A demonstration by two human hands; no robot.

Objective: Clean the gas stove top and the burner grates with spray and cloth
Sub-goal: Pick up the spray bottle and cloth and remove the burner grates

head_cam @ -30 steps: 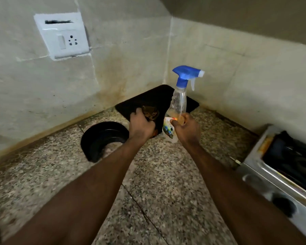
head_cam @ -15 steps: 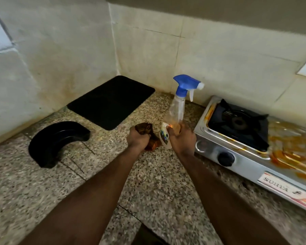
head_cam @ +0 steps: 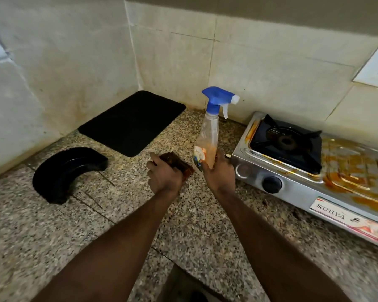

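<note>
stove at right on table, top smeared orange, grate on burner | spray bottle upright, gripped low by right hand, just left of stove | brown cloth clutched in left hand | black mat in corner

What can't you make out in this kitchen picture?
The stove is cut off by the head view's right edge.
The wall socket is cut there too.
The cloth is mostly hidden inside the left hand.
The right hand covers the base of the spray bottle; its label is unreadable.
</note>
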